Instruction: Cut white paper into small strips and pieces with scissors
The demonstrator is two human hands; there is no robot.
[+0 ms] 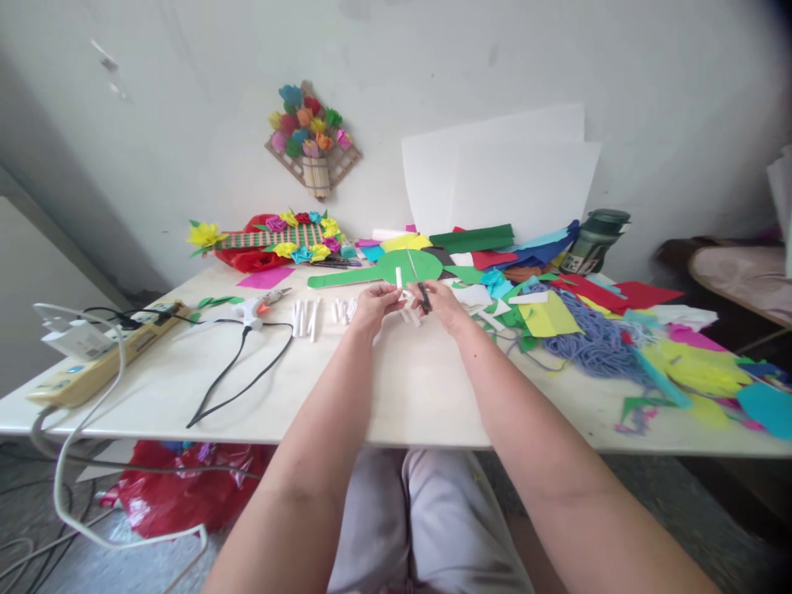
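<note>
Over the middle of the table, my left hand [374, 307] pinches a short white paper roll [399, 277] that points upward. Close on its right, my right hand [442, 302] is closed on the dark handles of scissors [423, 298]; the blades are hard to make out. More white paper rolls [305, 319] lie in a row to the left of my hands, and a few pieces rest just below them. Behind my hands lies a green paper cutout [408, 265] with a rounded body and a long strip to the left.
A glue gun [251, 310] with a looping cord lies left, near a power strip [105, 355]. Right are blue yarn [587, 330], coloured paper scraps [696, 367] and a dark bottle [595, 241]. A flower-decorated craft [272, 239] sits at the back; white boards [501, 177] lean on the wall.
</note>
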